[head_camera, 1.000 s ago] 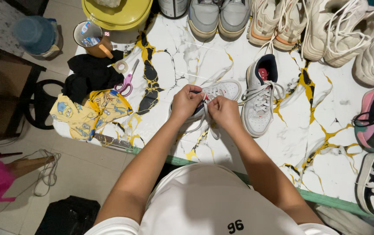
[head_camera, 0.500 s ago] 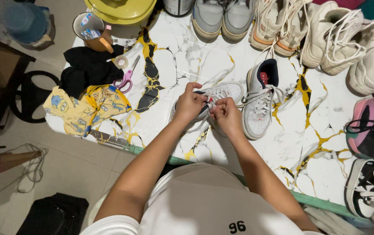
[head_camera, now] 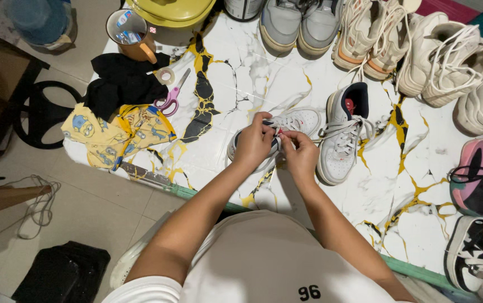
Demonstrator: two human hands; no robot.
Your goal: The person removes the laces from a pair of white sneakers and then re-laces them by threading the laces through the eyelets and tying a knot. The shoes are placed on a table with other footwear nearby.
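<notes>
Near the middle of the frame a white low-top sneaker point(head_camera: 294, 124) lies on the tabletop point(head_camera: 241, 78), toe pointing to the upper right, its leather upper smooth and its perforated toe box showing past the knuckles. Both hands sit over its lacing. The left hand point(head_camera: 254, 141) has its fingers curled in a closed grip, pinching a white lace at the shoe's throat; the right hand point(head_camera: 300, 154) is likewise pinched shut on the lace just beside it, the fingertips of the two nearly touching.

Right of this shoe stands its mate, a white sneaker with a dark blue lining point(head_camera: 342, 134), laces loose and trailing. Along the top edge run a pair of grey suede trainers point(head_camera: 297, 25), cream and orange trainers point(head_camera: 373, 36) and chunky off-white ones with thick cord laces point(head_camera: 449, 62). At the right edge sit a pink and black shoe point(head_camera: 480, 179) and a black canvas shoe with a star point(head_camera: 471, 261).

The tabletop is glossy white marble pattern with black and gold veins. At upper left lie a black cloth point(head_camera: 120, 84), a yellow cartoon-print cloth point(head_camera: 115, 132), pink-handled scissors point(head_camera: 169, 98), a small tape roll point(head_camera: 165, 75) and an orange mug point(head_camera: 132, 35). Below the tabletop the floor is pale tile point(head_camera: 84, 207), with a black bag point(head_camera: 62, 275) at lower left.
</notes>
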